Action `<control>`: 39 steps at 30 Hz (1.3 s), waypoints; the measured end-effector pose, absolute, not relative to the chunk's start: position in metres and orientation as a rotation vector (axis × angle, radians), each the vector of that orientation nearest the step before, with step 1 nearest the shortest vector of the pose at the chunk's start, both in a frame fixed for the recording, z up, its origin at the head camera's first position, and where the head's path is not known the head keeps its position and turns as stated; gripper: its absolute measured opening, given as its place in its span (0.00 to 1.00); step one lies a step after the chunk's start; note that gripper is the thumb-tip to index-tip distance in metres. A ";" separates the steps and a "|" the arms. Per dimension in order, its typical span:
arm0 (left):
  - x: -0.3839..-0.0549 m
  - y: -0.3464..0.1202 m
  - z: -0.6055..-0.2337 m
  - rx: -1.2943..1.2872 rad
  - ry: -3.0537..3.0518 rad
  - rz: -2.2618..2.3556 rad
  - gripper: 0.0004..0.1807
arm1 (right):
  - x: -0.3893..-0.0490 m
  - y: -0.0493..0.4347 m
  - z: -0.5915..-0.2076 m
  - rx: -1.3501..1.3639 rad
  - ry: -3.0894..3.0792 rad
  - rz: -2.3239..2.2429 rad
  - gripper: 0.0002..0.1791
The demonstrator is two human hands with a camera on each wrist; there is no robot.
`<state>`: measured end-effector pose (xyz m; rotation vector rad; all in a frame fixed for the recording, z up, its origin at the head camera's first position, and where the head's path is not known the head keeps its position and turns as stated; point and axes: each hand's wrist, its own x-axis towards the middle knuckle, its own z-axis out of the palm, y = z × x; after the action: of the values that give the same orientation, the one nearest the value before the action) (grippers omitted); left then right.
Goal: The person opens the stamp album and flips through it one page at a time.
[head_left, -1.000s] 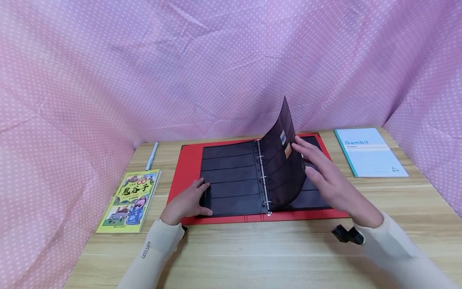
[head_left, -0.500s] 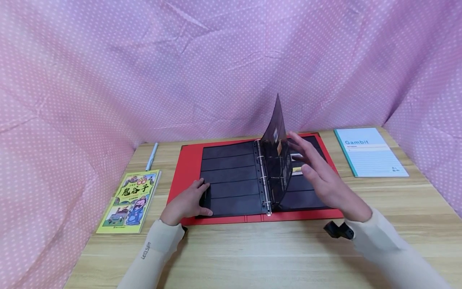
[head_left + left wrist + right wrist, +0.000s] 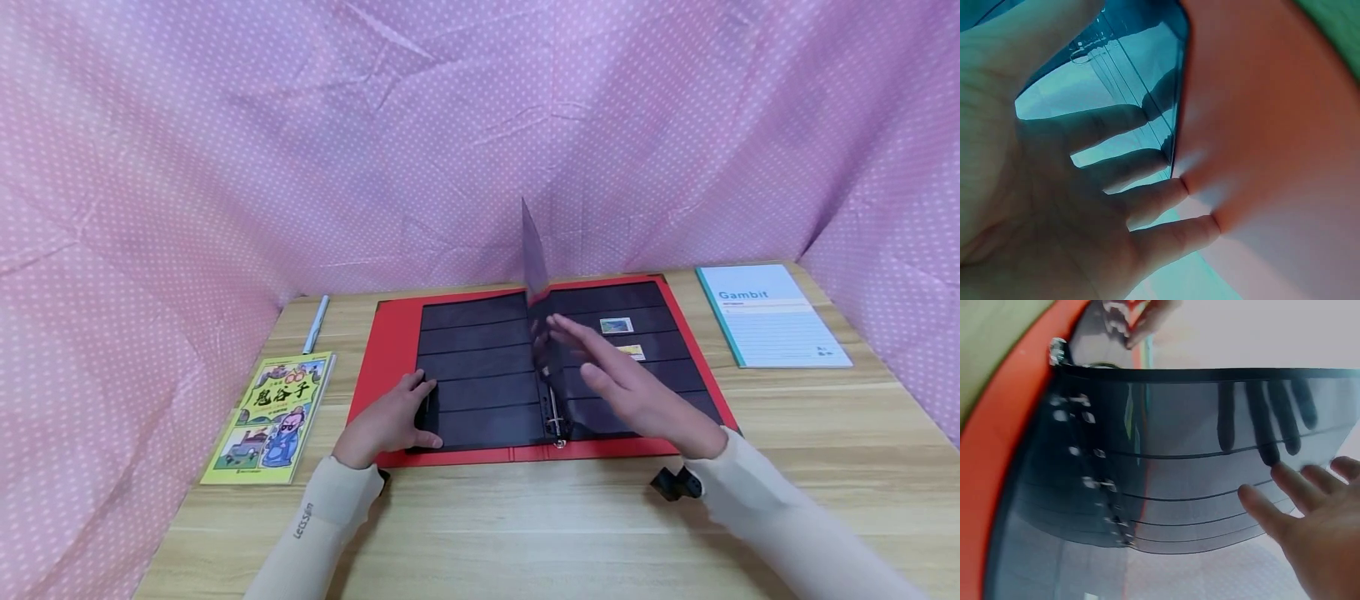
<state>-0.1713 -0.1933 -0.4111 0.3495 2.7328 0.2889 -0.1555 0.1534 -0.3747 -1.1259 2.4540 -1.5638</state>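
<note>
Backdrop: pink dotted cloth hangs in folds behind a wood-grain surface in my head view.
Far left: I see a yellow illustrated book lying flat, with a pale blue pen just beyond its far edge.
Left hand: cream-sleeved, the left hand rests across the left edge of a black page and the red cover beside it; my left wrist view shows its fingers spread and nearly straight, pinching nothing.
Binder: in the middle of the surface, the red binder lies with both covers flat.
Left page: a black page with horizontal pocket strips lies flat on the left cover.
Rings: metal rings run down the spine.
Raised page: a dark, see-through page stands almost upright over the rings.
Right hand: the right hand is held at the raised page's right side, fingers apart and extended, pinching nothing; whether the tips touch it, I cannot tell.
Right page: a blue stamp and a yellow stamp sit in its strips.
Far right: a pale "Gambit" notebook lies apart from the binder.
</note>
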 end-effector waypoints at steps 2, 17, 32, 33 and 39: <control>-0.170 -0.193 -0.411 0.353 2.737 0.296 0.53 | -0.155 0.152 -0.380 -1.081 2.454 -1.493 0.29; -0.187 -0.220 -0.408 0.446 2.773 0.579 0.25 | -0.157 0.137 -0.409 -1.154 2.515 -1.008 0.19; -0.182 -0.166 -0.416 0.228 2.683 0.199 0.49 | -0.159 0.130 -0.411 -1.137 2.547 -0.896 0.21; -0.181 -0.162 -0.417 0.209 2.687 0.178 0.50 | -0.161 0.132 -0.411 -1.128 2.541 -0.927 0.22; -0.183 -0.153 -0.419 0.172 2.716 0.121 0.51 | -0.175 0.149 -0.416 -0.951 2.533 -1.021 0.39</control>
<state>-0.1830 -0.1534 -0.4192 0.1723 2.7162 0.1206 -0.1748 0.1493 -0.4163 -0.9512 2.5327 -1.0214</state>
